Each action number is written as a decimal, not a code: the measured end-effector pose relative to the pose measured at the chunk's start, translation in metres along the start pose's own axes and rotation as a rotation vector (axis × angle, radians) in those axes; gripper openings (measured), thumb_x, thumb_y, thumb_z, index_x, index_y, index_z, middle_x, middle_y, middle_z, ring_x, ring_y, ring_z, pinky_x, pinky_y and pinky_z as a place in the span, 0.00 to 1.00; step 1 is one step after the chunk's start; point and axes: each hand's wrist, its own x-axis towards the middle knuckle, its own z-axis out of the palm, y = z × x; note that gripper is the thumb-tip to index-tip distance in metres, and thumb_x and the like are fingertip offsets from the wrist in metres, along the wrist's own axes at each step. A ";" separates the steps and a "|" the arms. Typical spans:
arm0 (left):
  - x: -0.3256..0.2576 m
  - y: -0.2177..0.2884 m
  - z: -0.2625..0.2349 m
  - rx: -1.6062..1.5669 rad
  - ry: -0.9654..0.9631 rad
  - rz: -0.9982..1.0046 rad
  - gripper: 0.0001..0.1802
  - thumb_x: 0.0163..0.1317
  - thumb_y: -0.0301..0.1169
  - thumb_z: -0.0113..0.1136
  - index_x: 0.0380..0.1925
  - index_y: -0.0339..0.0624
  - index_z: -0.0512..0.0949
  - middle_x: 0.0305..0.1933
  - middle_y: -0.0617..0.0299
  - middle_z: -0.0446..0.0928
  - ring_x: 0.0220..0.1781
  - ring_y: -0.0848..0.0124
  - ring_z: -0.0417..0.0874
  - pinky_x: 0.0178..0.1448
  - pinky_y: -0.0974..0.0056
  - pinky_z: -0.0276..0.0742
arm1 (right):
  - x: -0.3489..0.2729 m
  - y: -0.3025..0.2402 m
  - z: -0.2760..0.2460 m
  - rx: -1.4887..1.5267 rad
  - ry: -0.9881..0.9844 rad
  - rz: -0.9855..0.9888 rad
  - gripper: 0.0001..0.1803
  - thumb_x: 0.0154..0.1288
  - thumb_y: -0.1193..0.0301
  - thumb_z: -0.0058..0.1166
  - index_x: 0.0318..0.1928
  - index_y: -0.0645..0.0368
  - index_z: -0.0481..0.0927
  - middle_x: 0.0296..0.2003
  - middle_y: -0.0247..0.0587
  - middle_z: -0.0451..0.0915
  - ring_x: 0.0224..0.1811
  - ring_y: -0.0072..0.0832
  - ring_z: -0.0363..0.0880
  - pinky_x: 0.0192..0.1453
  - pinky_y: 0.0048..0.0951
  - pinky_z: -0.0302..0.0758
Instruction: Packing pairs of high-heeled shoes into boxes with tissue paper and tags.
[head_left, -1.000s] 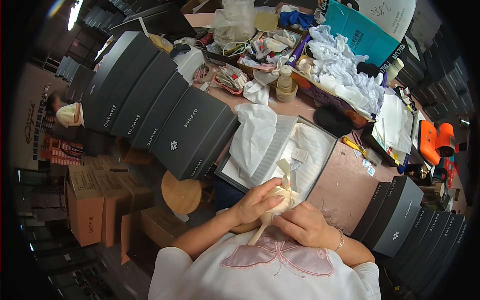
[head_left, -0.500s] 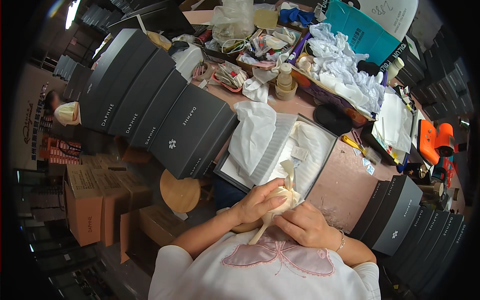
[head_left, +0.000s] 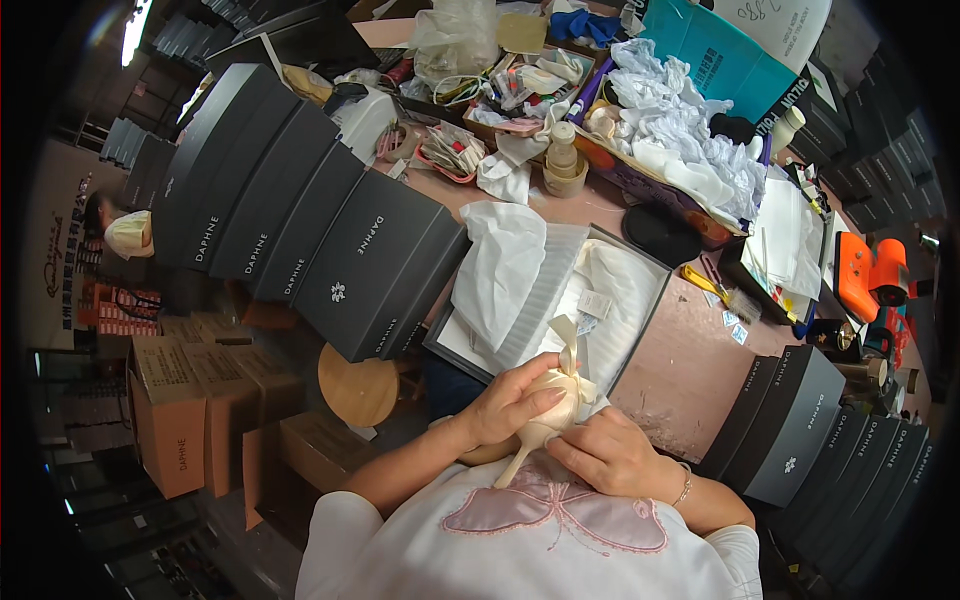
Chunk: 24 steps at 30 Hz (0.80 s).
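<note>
A cream high-heeled shoe [head_left: 545, 425] with ribbon ties is held in front of my chest, its slim heel pointing down and left. My left hand [head_left: 512, 402] is closed around its side, the thumb lying across the top. My right hand [head_left: 608, 455] pinches at the shoe's right side with curled fingers; what lies between the fingertips is hidden. A ribbon [head_left: 567, 345] stands up from the shoe beyond my left fingers. Just past my hands lies an open grey shoe box [head_left: 655, 300] holding white tissue paper [head_left: 503, 275], a ribbed foam sheet [head_left: 560, 270] and a small white tag [head_left: 594, 304].
Dark shoe boxes [head_left: 375, 260] are stacked at the left, and more boxes [head_left: 790, 430] at the right. A yellow-handled brush [head_left: 722, 292] and black round lid [head_left: 660, 236] lie beyond the open box. Further back are a paper-filled carton [head_left: 665, 120], a bottle [head_left: 563, 150] and an orange tape dispenser [head_left: 868, 275].
The view has shifted slightly. Both hands keep their hold on the shoe, and the ribbon at its top sits a little differently.
</note>
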 end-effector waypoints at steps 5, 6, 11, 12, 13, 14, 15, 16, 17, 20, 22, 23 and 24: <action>0.000 -0.001 0.000 0.029 -0.011 -0.033 0.29 0.68 0.41 0.50 0.63 0.33 0.63 0.53 0.57 0.73 0.56 0.73 0.73 0.61 0.69 0.67 | 0.002 -0.002 -0.001 -0.032 0.008 0.006 0.16 0.46 0.74 0.58 0.39 0.63 0.80 0.33 0.35 0.75 0.30 0.26 0.73 0.33 0.27 0.67; 0.000 -0.001 0.000 0.010 0.000 -0.026 0.29 0.68 0.41 0.50 0.63 0.33 0.63 0.54 0.57 0.73 0.56 0.73 0.73 0.61 0.69 0.67 | 0.001 -0.002 -0.001 -0.028 0.007 0.007 0.16 0.46 0.74 0.58 0.39 0.63 0.80 0.32 0.35 0.75 0.30 0.26 0.73 0.33 0.27 0.67; 0.002 -0.002 0.002 -0.010 0.000 -0.014 0.29 0.68 0.41 0.50 0.63 0.34 0.63 0.54 0.56 0.73 0.55 0.73 0.73 0.61 0.69 0.67 | 0.008 -0.001 -0.005 -0.036 0.003 0.015 0.15 0.46 0.73 0.58 0.39 0.63 0.80 0.32 0.36 0.75 0.30 0.26 0.73 0.34 0.27 0.67; 0.001 -0.003 0.002 -0.027 0.016 -0.006 0.29 0.68 0.41 0.50 0.62 0.34 0.63 0.54 0.57 0.73 0.55 0.73 0.74 0.60 0.69 0.68 | 0.005 -0.002 -0.006 -0.018 -0.050 0.044 0.15 0.47 0.73 0.58 0.39 0.62 0.80 0.32 0.36 0.75 0.30 0.27 0.74 0.34 0.27 0.68; 0.002 0.000 -0.001 -0.032 0.034 0.007 0.29 0.68 0.41 0.50 0.62 0.34 0.63 0.53 0.57 0.73 0.54 0.74 0.74 0.60 0.69 0.68 | 0.001 0.000 -0.008 -0.003 -0.094 0.063 0.14 0.48 0.74 0.59 0.38 0.62 0.80 0.32 0.37 0.75 0.30 0.28 0.74 0.34 0.28 0.68; 0.002 0.004 -0.003 -0.037 0.057 0.028 0.29 0.67 0.41 0.50 0.63 0.34 0.63 0.53 0.57 0.73 0.53 0.74 0.74 0.59 0.69 0.69 | -0.003 0.000 -0.011 0.011 -0.139 0.082 0.14 0.48 0.74 0.59 0.38 0.62 0.80 0.32 0.37 0.75 0.30 0.29 0.74 0.34 0.28 0.69; 0.001 0.007 -0.005 -0.043 0.080 0.049 0.30 0.67 0.41 0.51 0.63 0.35 0.62 0.52 0.57 0.73 0.52 0.74 0.74 0.58 0.69 0.70 | -0.006 -0.001 -0.012 0.022 -0.098 0.125 0.13 0.48 0.74 0.60 0.39 0.61 0.80 0.32 0.37 0.75 0.30 0.30 0.74 0.34 0.29 0.70; 0.003 0.014 -0.009 -0.040 0.104 0.085 0.30 0.66 0.42 0.51 0.63 0.35 0.62 0.51 0.57 0.73 0.51 0.74 0.75 0.57 0.69 0.70 | -0.007 0.000 -0.015 0.024 -0.054 0.154 0.13 0.49 0.75 0.60 0.39 0.61 0.80 0.32 0.38 0.75 0.30 0.31 0.75 0.34 0.30 0.70; 0.003 0.022 -0.012 -0.052 0.152 0.111 0.31 0.65 0.42 0.51 0.63 0.36 0.62 0.51 0.57 0.73 0.51 0.74 0.75 0.56 0.69 0.70 | -0.007 0.001 -0.018 0.029 -0.009 0.184 0.13 0.49 0.75 0.61 0.39 0.60 0.80 0.31 0.38 0.75 0.30 0.33 0.75 0.34 0.30 0.71; 0.002 0.044 -0.016 -0.056 0.292 0.226 0.33 0.62 0.42 0.52 0.64 0.37 0.60 0.49 0.57 0.73 0.47 0.73 0.75 0.53 0.70 0.71 | -0.004 0.006 -0.021 0.074 0.054 0.290 0.11 0.52 0.76 0.62 0.39 0.59 0.80 0.31 0.40 0.76 0.30 0.35 0.75 0.34 0.32 0.72; 0.002 0.051 -0.019 -0.020 0.335 0.315 0.33 0.63 0.42 0.52 0.64 0.37 0.60 0.50 0.57 0.72 0.50 0.74 0.73 0.56 0.69 0.69 | -0.002 0.007 -0.018 0.103 0.044 0.332 0.09 0.55 0.76 0.62 0.38 0.59 0.80 0.31 0.40 0.76 0.30 0.36 0.75 0.35 0.32 0.73; 0.001 0.052 -0.021 -0.004 0.357 0.359 0.33 0.64 0.42 0.52 0.64 0.37 0.59 0.51 0.57 0.71 0.51 0.75 0.72 0.57 0.69 0.68 | 0.000 0.005 -0.016 0.114 0.058 0.317 0.09 0.54 0.76 0.62 0.38 0.59 0.80 0.31 0.40 0.76 0.30 0.36 0.75 0.34 0.32 0.73; 0.000 0.052 -0.024 -0.020 0.373 0.375 0.32 0.63 0.40 0.51 0.64 0.37 0.59 0.51 0.57 0.71 0.50 0.74 0.72 0.57 0.69 0.68 | 0.004 0.003 -0.014 0.125 0.072 0.301 0.10 0.54 0.76 0.62 0.38 0.59 0.80 0.31 0.40 0.76 0.30 0.36 0.75 0.34 0.32 0.73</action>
